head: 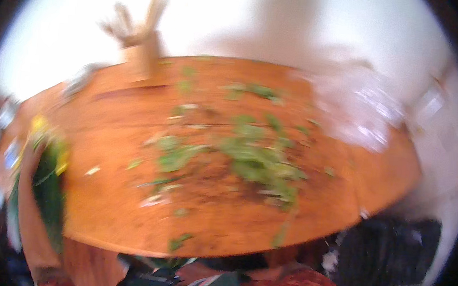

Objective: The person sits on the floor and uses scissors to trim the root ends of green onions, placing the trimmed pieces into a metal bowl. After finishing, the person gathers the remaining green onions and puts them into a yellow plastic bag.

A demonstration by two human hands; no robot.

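At the far left my left hand (34, 149) is closed around a bunch of yellow flowers (62, 163). Their long green stems (50, 198) hang down beside my forearm, past the table's edge. My right hand (194, 273) is low at the front, close to my body and below the rim of the round wooden table (108, 214). Blur hides its fingers, and I cannot tell whether it holds anything. Before me on the tabletop lies a loose heap of cut green leaves (256, 157), with more leaf scraps (176, 155) left of it.
A brown cardboard box (143, 57) with upright sticks or rolls stands at the back left. Crumpled clear plastic wrapping (359, 108) covers the right back edge. Beyond the front right edge is a dark chair or bag (392, 250). The whole view is motion-blurred.
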